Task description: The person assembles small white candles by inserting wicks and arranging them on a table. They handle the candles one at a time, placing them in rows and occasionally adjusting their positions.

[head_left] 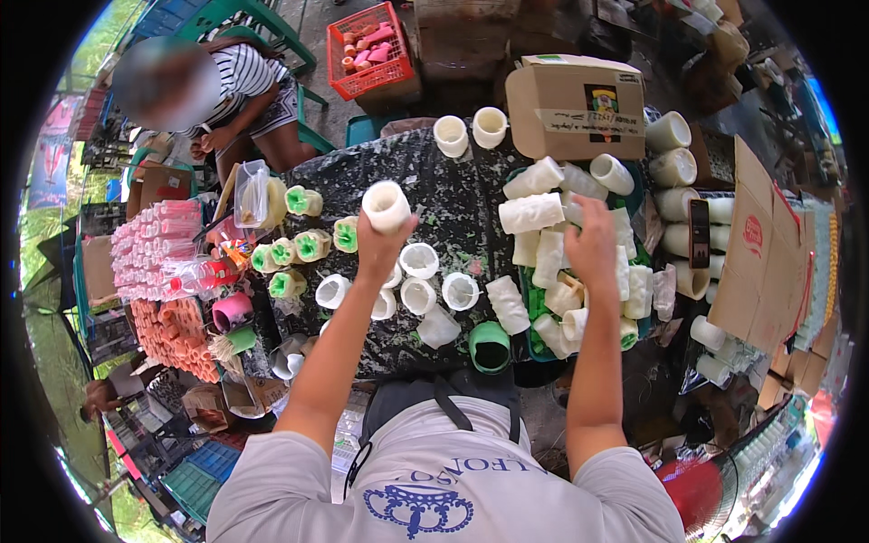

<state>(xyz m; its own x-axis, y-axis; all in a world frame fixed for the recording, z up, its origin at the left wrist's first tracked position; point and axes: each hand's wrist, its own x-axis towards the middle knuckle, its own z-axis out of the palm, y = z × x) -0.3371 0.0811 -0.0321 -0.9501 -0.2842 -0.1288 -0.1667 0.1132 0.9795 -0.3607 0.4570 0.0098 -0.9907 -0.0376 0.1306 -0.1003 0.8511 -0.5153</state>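
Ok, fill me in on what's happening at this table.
A person holds a hollow white cylinder in the left hand above a black-covered table. The right hand is at a pile of white pieces on the right; whether it grips one is unclear. Green-and-white pieces stand to the left, and another person sits beyond the table's far left.

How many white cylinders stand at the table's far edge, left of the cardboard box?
2, side by side: the left cylinder and the right cylinder, nearer the cardboard box.
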